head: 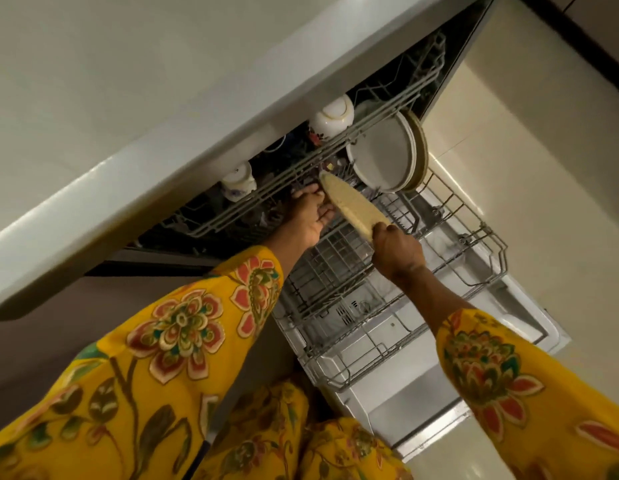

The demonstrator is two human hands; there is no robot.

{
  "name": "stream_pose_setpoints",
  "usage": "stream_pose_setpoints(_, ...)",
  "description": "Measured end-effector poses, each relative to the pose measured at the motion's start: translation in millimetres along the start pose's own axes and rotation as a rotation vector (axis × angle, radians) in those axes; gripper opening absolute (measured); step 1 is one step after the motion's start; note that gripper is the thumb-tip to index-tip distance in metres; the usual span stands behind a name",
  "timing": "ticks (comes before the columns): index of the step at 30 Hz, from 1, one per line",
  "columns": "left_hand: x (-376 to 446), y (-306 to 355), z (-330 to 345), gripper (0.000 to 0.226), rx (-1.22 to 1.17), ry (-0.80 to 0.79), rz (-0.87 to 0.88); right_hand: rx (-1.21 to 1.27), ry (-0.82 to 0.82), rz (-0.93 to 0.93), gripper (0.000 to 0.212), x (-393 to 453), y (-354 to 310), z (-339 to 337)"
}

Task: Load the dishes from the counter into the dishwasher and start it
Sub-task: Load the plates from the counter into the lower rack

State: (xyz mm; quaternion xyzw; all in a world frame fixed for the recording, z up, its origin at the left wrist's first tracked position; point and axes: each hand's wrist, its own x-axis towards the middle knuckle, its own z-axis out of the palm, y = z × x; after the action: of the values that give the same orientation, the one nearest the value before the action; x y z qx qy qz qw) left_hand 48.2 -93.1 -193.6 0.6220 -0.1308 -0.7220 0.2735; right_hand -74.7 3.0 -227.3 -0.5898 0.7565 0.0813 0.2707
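A cream speckled plate (351,204) stands on edge over the pulled-out lower rack (474,258) of the open dishwasher. My right hand (398,252) grips its near rim. My left hand (309,216) reaches under the upper rack (366,128), its fingertips touching the plate's far side. Two larger plates (384,154) stand upright in the lower rack just behind it. On the upper rack sit a white floral bowl (330,119) and a small white cup (238,181), both upside down.
The white countertop edge (162,188) overhangs the dishwasher on the left. The open dishwasher door (422,393) lies flat below the lower rack. Pale floor tiles (543,168) spread to the right. My yellow flowered sleeves fill the foreground.
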Motion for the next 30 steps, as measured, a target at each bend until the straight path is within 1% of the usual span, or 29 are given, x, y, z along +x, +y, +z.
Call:
stream_pose_setpoints(4, 17.1, -2.3, 0.6, 0.038, 0.038, -0.011, -0.046, 0.215, 0.03, 0.151, 0.027, 39.4, 7.4, -2.7)
stream_pose_setpoints(6, 23.6, -6.2, -3.5, 0.036, 0.054, -0.013, -0.067, 0.263, 0.032, 0.19, 0.028, 58.1, 12.9, -5.5)
stream_pose_setpoints(9, 32.1, -12.1, -12.3, 0.029, 0.087, 0.006, -0.09, 0.239, 0.025, 0.187, 0.03, 77.7, 20.2, -15.3)
stream_pose_setpoints(11, 37.4, -15.4, -19.8, 0.033, 0.102, 0.031, -0.102, 0.228, -0.014, 0.179, 0.034, 90.2, 23.4, -21.9)
stream_pose_setpoints(14, 37.3, -20.3, -29.3, 0.035, 0.125, 0.049, -0.125, 0.19, -0.015, 0.168, 0.035, 103.9, 25.7, -31.9)
stream_pose_setpoints(18, 42.5, -27.9, -45.0, 0.025, 0.116, 0.092, -0.146, 0.208, -0.02, 0.167, 0.036, 122.7, 23.2, -32.4)
stream_pose_setpoints(22, 46.9, -34.7, -59.6, 0.033, 0.103, 0.131, -0.159, 0.221, 0.004, 0.164, 0.039, 135.2, 17.6, -28.5)
stream_pose_setpoints(26, 47.0, -39.8, -66.5, 0.03, 0.09, 0.157, -0.15, 0.266, 0.004, 0.158, 0.037, 144.8, 14.1, -24.7)
stream_pose_setpoints(30, 48.8, -43.6, -69.9, 0.032, 0.079, 0.16, -0.159, 0.286, 0.015, 0.177, 0.036, 151.6, 12.6, -24.6)
